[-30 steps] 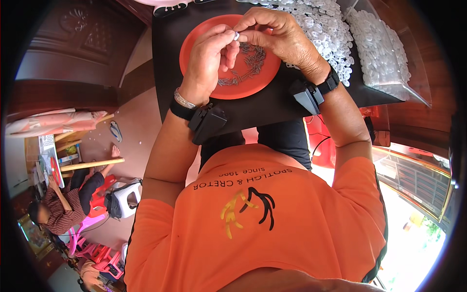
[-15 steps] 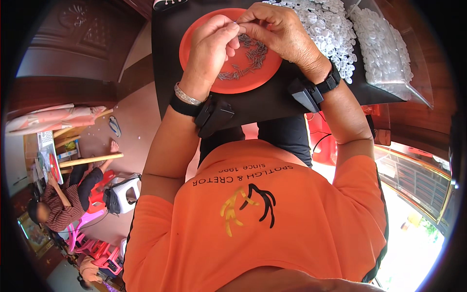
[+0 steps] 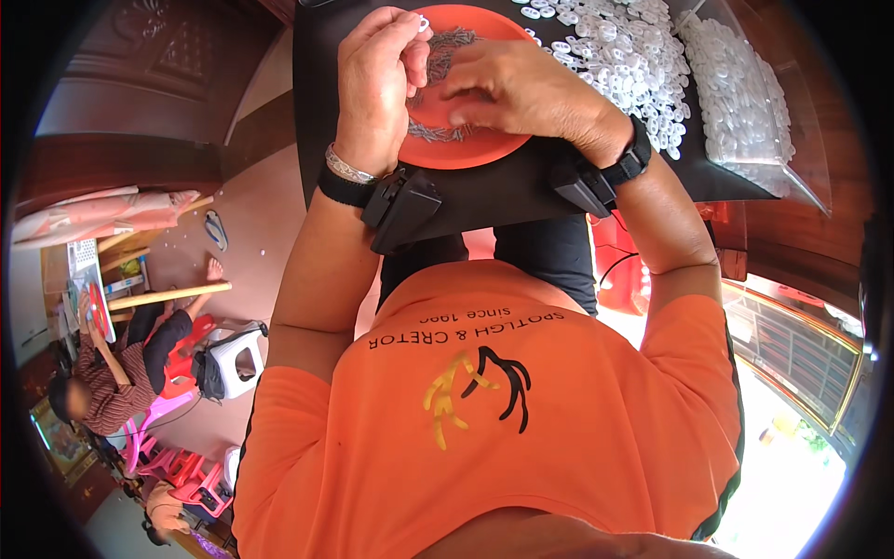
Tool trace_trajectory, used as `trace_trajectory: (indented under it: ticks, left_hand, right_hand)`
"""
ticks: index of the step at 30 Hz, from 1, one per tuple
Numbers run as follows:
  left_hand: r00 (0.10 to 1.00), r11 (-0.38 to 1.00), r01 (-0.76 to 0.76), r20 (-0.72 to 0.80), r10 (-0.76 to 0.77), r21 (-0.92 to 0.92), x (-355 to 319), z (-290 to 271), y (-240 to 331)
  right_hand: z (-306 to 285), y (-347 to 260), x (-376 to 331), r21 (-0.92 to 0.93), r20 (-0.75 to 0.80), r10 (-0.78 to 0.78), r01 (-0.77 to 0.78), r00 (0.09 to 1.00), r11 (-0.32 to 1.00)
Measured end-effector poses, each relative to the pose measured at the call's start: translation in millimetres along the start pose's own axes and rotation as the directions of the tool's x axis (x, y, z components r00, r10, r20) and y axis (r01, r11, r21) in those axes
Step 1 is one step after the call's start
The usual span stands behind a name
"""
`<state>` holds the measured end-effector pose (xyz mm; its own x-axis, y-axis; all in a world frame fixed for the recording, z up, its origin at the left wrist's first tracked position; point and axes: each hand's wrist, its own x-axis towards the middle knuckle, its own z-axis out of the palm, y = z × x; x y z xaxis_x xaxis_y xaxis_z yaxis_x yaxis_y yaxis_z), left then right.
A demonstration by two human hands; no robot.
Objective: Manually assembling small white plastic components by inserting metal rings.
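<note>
Apparently it's picking: the left hand [image 3: 380, 82] pinches a white piece [image 3: 424, 23]; the right hand [image 3: 521, 88] hovers over grey pieces [image 3: 451, 41], grip unclear. A fine pinch seems needed

- The round plate [image 3: 494, 154] is orange-red in colour.
- The thin pins [image 3: 438, 134] are of grey colour.
- The small oval pieces [image 3: 643, 61] are white.
- The table top [image 3: 503, 197] is black.
- The shirt [image 3: 489, 419] is orange, with yellow and black print.

Bright daylight at your lower right, opening [image 3: 778, 484] blown out; wooden door [image 3: 158, 79] dim; your right hand [image 3: 521, 88] slightly blurred; fisheye bends edges, corners black.
</note>
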<state>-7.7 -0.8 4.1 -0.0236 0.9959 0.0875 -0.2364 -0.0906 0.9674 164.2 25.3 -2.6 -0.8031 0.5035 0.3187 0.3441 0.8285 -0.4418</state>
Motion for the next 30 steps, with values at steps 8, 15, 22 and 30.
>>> trace_trajectory:
  ticks: [8,15,22,30]
  left_hand:
    - [1.0,1.0,-0.003,0.005,0.003,-0.022,-0.7,2.4,-0.6]
    - [1.0,1.0,0.005,0.0,-0.005,-0.014,0.1,2.8,-0.6]
    - [0.997,0.998,0.063,0.044,-0.063,0.009,-0.3,4.0,-2.9]
    - [0.988,0.995,0.076,0.131,-0.084,0.07,-6.0,10.7,-2.7]
  right_hand:
    - [6.1,2.2,-1.5,-0.163,0.077,0.032,-0.019,0.997,0.986]
    - [3.0,12.9,-0.5,-0.055,-0.093,0.087,-0.093,0.992,0.994]
    - [-13.2,3.1,3.0,0.421,-0.097,0.378,-0.306,0.921,0.854]
    - [-15.7,8.7,0.1,0.677,-0.059,0.49,-0.326,0.87,0.659]
